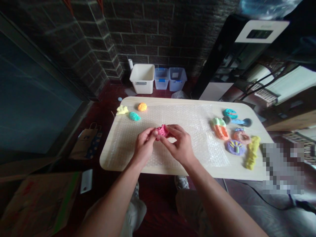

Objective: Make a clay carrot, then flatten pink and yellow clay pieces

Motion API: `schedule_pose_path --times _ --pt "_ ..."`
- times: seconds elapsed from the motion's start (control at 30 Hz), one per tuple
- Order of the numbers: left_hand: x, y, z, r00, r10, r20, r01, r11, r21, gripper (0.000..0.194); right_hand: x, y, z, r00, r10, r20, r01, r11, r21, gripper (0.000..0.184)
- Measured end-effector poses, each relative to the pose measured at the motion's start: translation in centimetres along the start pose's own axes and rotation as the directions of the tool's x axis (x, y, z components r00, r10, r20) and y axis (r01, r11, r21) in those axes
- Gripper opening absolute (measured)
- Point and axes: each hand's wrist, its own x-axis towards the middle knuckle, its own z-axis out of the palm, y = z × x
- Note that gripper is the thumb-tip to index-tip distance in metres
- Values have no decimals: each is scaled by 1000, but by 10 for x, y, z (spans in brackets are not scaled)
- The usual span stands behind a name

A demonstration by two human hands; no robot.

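Note:
A lump of pink modelling clay (163, 130) is held in the air over the middle of the table, pinched from both sides. The fingertips and thumb of my left hand (146, 141) close on its left end. My right hand (179, 142) grips its right side between thumb and fingers. The clay looks uneven, with a hollow or fold on top; its underside is hidden by my fingers. Below it lies a sheet of bubble wrap (197, 131) spread on the pale wooden table (112, 158).
Yellow (122, 110), orange (142, 106) and teal clay lumps (134, 116) lie at the far left. Several shaped clay pieces crowd the right end, including a purple disc (235, 147) and a yellow-green strip (253, 153). Bins (143, 79) and a water dispenser (222, 59) stand behind.

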Motion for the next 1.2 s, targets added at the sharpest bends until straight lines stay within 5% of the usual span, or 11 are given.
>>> schedule_pose_path --times 0.4,0.8,0.93,1.2 --pt "0 2 -6 992 -42 122 53 994 -91 24 -3 6 2 976 165 143 -185 972 142 47" --pt "-3 15 2 996 -69 48 77 977 -197 29 1 -1 2 977 177 119 -181 983 27 27" --pt "-2 15 -4 987 -41 155 50 997 -59 47 1 5 0 969 152 192 -171 982 85 27" --pt "-2 21 -6 984 69 162 -88 990 114 34 3 9 -8 969 191 160 -228 937 264 31"
